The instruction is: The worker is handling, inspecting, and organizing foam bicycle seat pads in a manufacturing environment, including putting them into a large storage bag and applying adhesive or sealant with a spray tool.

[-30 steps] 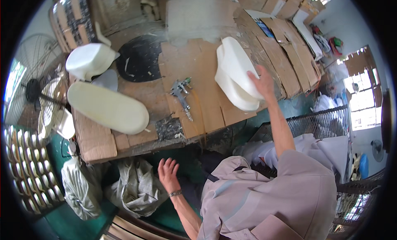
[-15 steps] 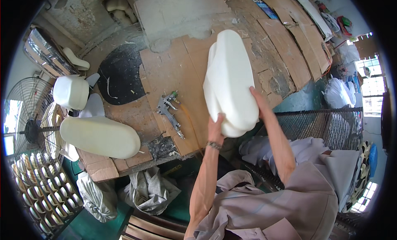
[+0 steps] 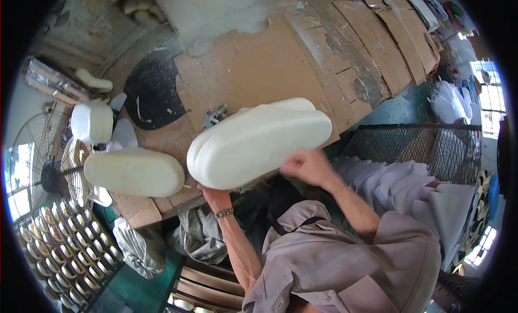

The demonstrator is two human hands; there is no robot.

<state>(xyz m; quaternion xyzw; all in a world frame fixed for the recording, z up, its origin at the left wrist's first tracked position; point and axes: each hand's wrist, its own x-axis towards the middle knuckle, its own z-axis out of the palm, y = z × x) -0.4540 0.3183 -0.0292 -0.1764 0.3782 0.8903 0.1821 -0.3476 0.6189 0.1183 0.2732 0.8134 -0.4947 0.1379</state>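
Both my hands hold a large white foam cushion (image 3: 259, 142) with rounded ends, lifted flat above the near edge of a cardboard-covered worktable (image 3: 259, 70). My left hand (image 3: 216, 197) grips it from below at its left end; a watch sits on that wrist. My right hand (image 3: 305, 166) grips its lower right edge. Partly hidden behind the cushion lies a metal spray gun (image 3: 214, 117) on the table.
A second long white foam piece (image 3: 135, 172) lies on the table's left corner, a smaller one (image 3: 93, 122) behind it. A black patch (image 3: 154, 92) marks the table. A fan (image 3: 46, 173) stands left, a wire-mesh basket (image 3: 421, 151) right, cloth bags (image 3: 140, 248) below.
The cushion went from lying on the table under my right hand to being lifted, turned and brought toward me. My left hand rose from below the table to grip it.
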